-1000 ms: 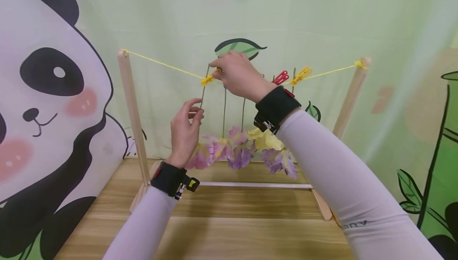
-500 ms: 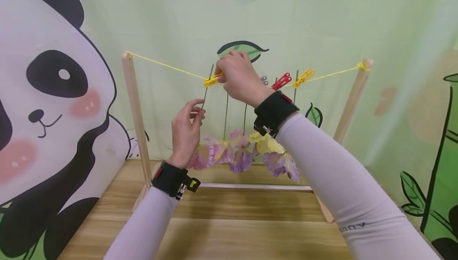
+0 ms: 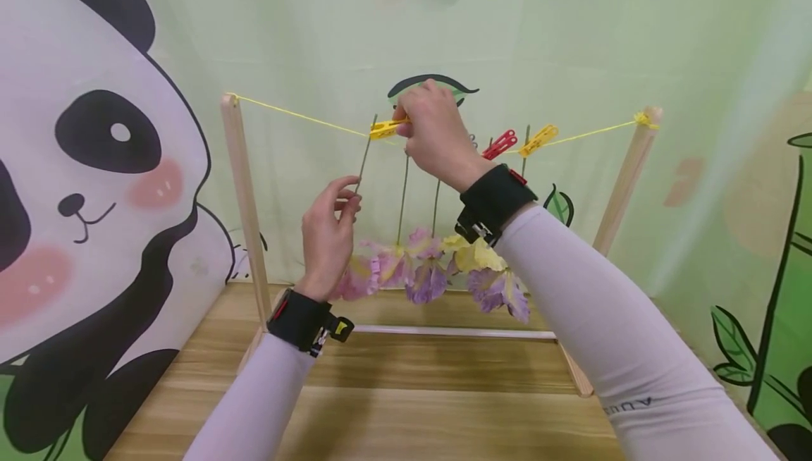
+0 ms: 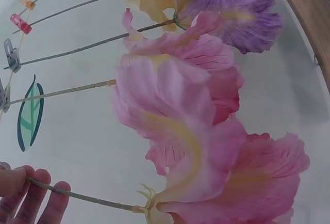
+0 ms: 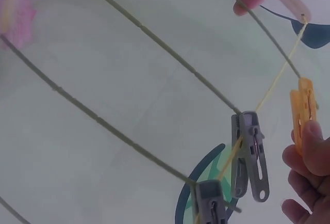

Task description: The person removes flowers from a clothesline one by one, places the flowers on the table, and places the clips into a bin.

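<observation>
Head: clothespin (image 3: 384, 130) in right hand (image 3: 436, 135)

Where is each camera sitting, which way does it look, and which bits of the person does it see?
Head: worn on the head, facing forward and down at the yellow string; the left hand, right hand and sleeves show.
Left wrist: on that wrist, facing the pink flowers, seen sideways; left fingers show.
Right wrist: on that wrist, facing the grey pegs; parts of both hands show.
Shared: head and right wrist views both show the yellow peg.
</observation>
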Demonstrator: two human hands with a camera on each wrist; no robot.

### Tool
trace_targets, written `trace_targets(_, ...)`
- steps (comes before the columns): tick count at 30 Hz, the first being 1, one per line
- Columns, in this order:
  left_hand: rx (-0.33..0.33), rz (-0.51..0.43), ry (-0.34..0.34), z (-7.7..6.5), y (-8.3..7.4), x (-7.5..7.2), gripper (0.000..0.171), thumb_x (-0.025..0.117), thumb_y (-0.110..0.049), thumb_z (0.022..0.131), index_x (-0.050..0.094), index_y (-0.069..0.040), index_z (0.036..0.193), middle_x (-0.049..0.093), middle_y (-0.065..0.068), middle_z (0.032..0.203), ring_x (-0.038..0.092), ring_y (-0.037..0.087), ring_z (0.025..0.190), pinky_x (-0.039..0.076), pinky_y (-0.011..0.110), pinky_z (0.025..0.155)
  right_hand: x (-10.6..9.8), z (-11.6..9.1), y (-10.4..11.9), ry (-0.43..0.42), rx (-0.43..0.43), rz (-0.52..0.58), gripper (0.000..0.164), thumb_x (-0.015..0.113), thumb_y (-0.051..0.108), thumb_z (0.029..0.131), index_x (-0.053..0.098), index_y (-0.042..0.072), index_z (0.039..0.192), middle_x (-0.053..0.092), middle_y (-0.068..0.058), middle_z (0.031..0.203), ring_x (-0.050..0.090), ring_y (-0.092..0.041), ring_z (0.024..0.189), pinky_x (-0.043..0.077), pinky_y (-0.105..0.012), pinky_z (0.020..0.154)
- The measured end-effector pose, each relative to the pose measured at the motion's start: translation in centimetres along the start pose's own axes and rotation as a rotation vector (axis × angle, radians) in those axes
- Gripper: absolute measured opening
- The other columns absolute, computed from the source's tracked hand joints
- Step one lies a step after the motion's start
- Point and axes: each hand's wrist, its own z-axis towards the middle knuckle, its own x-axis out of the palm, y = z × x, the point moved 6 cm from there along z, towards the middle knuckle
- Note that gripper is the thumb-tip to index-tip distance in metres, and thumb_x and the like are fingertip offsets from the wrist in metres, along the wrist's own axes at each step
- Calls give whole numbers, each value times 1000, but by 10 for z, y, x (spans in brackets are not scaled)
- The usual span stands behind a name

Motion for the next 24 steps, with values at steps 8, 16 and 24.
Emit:
trace_targets(8, 32, -7, -33, -10, -2, -12, 28, 64, -5, 103, 69, -9, 130, 72, 11, 102, 72, 25, 90, 60, 40, 76, -14, -15, -14, -102, 31, 64, 7, 65, 1, 100, 70, -2, 104, 67, -15, 102, 50, -34, 106, 34, -44, 106)
trace_targets(16, 87, -8, -37, -25, -4, -18, 29, 65, -7, 102, 68, -8, 131, 71, 13, 103, 72, 26, 91, 60, 41, 74, -19, -41, -23, -172, 4, 109, 17, 67, 6, 101, 69, -2, 116, 63, -16, 112, 48, -35, 113, 30, -49, 110)
trace_targets(24, 94, -32, -5, -42, -5, -24, 31, 64, -8, 104, 65, -8, 135, 69, 11, 105, 71, 22, 93, 58, 30, 79, -34, -87, -36, -317, -27, 211, 27, 66, 13, 102, 67, -4, 123, 60, -19, 113, 46, -38, 116, 28, -55, 105)
